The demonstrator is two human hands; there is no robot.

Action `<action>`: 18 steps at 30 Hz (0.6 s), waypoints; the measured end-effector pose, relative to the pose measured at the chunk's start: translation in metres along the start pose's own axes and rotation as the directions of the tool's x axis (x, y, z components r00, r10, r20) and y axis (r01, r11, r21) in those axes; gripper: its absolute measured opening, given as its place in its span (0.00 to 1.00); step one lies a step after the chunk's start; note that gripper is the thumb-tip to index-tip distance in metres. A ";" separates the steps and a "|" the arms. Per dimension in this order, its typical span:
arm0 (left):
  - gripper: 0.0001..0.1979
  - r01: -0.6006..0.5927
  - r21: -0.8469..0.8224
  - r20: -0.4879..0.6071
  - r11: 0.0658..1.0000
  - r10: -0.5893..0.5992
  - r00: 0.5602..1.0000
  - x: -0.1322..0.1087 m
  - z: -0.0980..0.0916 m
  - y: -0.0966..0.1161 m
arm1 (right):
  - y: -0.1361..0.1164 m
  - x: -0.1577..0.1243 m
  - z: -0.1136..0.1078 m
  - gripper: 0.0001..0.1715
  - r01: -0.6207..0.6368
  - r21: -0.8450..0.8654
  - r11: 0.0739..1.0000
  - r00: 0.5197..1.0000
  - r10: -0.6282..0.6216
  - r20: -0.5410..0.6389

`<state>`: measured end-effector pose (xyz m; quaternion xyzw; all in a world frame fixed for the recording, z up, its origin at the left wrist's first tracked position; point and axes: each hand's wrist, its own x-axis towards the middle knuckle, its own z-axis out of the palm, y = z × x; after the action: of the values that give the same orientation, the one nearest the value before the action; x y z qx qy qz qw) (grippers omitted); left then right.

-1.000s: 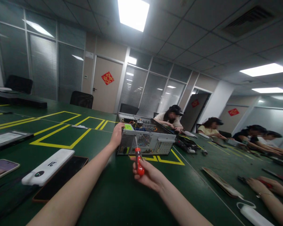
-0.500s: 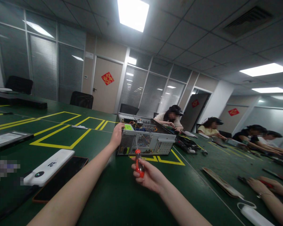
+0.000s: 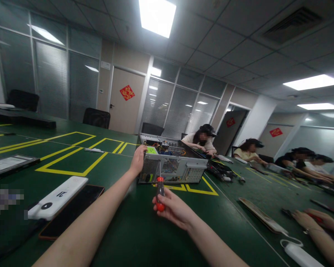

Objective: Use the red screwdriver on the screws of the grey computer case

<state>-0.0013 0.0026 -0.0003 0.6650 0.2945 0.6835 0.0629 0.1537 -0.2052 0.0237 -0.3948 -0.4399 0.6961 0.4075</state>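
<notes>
An open grey computer case (image 3: 172,165) lies on the green table (image 3: 144,230), its rear panel facing me. My left hand (image 3: 137,159) grips the case's top left corner, fingers curled over the edge. My right hand (image 3: 174,209) is closed round the red and black handle of a screwdriver (image 3: 160,193). The thin shaft points up towards the rear panel of the case, its tip near the fan grille.
A white power bank (image 3: 57,196) rests on a dark tablet (image 3: 72,211) at my left, with another flat device (image 3: 8,163) beyond. Several people work along the table at the right; a person's hands (image 3: 314,218) lie near a white adapter (image 3: 297,252). Yellow lines mark the table.
My right hand has turned the screwdriver handle and shifted slightly left. My left hand and the case have not moved.
</notes>
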 end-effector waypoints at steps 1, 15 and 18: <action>0.22 -0.001 0.003 0.004 1.000 0.001 1.000 0.000 0.000 0.000 | 0.000 -0.001 0.001 0.26 0.012 -0.041 0.999 0.999 -0.014 -0.037; 0.22 0.007 0.002 -0.010 1.000 -0.007 1.000 -0.001 0.000 -0.002 | -0.004 -0.003 0.004 0.13 0.168 0.131 0.977 0.984 -0.157 -0.087; 0.22 0.000 -0.006 -0.016 1.000 0.000 1.000 -0.001 0.000 -0.002 | -0.004 -0.001 0.001 0.09 0.131 0.297 0.946 0.991 -0.122 -0.047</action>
<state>-0.0019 0.0034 -0.0017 0.6592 0.2931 0.6897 0.0624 0.1541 -0.2054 0.0280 -0.3091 -0.3482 0.7215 0.5125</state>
